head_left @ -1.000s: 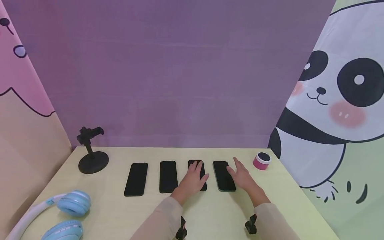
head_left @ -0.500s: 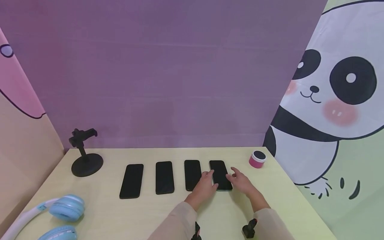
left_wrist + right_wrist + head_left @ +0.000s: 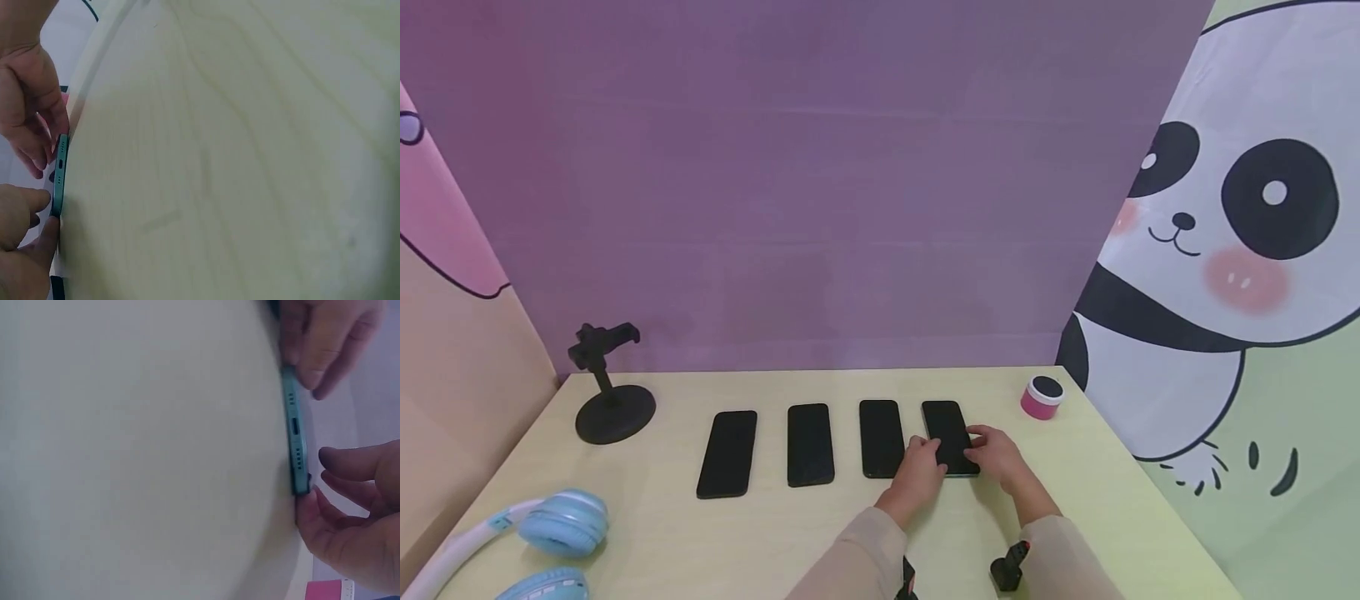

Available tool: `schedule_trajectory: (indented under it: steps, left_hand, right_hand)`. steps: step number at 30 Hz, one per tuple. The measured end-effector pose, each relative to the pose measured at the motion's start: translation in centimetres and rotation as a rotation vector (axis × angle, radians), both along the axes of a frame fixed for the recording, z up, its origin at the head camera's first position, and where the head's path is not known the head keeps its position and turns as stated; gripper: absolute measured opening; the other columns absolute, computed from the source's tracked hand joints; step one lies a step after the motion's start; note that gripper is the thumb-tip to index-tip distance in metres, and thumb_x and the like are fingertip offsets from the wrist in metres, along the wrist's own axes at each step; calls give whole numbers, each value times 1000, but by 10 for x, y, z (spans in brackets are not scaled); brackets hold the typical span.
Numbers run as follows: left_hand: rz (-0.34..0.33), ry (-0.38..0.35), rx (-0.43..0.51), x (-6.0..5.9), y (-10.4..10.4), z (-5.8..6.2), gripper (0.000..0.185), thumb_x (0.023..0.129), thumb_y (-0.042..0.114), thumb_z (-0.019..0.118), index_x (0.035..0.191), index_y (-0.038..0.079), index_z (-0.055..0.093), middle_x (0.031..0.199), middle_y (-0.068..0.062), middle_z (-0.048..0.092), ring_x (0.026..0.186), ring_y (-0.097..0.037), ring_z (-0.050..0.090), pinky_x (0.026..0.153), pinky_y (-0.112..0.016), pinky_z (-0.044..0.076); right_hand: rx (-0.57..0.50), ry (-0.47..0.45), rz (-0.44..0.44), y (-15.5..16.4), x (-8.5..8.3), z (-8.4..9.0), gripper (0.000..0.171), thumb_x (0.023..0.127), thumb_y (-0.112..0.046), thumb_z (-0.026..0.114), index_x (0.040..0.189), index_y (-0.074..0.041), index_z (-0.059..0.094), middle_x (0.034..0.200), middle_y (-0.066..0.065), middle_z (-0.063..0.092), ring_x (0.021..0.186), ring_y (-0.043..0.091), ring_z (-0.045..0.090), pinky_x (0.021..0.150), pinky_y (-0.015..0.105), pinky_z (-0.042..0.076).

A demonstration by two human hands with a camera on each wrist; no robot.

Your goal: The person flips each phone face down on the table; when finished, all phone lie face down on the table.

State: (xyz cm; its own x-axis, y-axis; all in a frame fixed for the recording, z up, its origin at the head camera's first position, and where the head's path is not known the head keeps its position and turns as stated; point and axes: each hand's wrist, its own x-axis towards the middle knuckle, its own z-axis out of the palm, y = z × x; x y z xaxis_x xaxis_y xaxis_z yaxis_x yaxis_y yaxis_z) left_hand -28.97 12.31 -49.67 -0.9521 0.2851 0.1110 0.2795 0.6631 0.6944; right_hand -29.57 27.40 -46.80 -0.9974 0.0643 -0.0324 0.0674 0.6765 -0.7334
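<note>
A black-screened phone (image 3: 949, 429) with a teal edge (image 3: 297, 440) lies flat on the table, rightmost in a row of phones. My left hand (image 3: 917, 477) is at its left long side, fingers bent, with one digit touching the edge near the end with the charging port. At the right side, my right hand (image 3: 1000, 458) touches the edge with one digit. Its other fingers hang over the phone, a gap visible below them in the right wrist view. More dark phones lie to the left: one phone (image 3: 882, 439), a second phone (image 3: 810, 446) and a third phone (image 3: 727, 454).
A black phone stand (image 3: 616, 414) stands at the back left. Blue and white headphones (image 3: 563, 523) lie at the front left. A pink jar (image 3: 1041, 398) with a dark-topped lid sits at the back right. The pale wooden table (image 3: 775, 542) ends at a purple backdrop.
My left hand has moved right, from over the third phone to the rightmost phone's left edge. My right hand has drawn in closer, its fingers more bent. The view has turned slightly right.
</note>
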Motion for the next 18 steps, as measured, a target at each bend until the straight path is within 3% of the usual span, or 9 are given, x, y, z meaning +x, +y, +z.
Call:
schedule_trajectory:
  steps: [5,11,18]
  left_hand:
    - [2,26,1,-1,1,-2,37,86,13,62,119,-1,56,105,-10,45,100,-23,50,85,-32,42]
    - [5,20,24,-1,2,-3,36,85,12,62,118,-2,57,103,-9,45,98,-23,50,84,-32,43]
    - [5,-15,37,-5,3,-1,37,86,13,62,120,0,56,103,-8,44,99,-22,51,85,-33,43]
  right_hand:
    - [-107,-51,-16,2,-3,0,45,78,7,61,122,6,49,98,21,55,82,27,54,72,38,47]
    - [-173,-87,-5,7,-2,-2,46,78,11,58,123,5,49,100,22,53,83,27,54,74,38,47]
    - [-286,-92,20,10,-1,7,47,80,10,58,125,5,48,108,25,50,89,28,52,76,36,47]
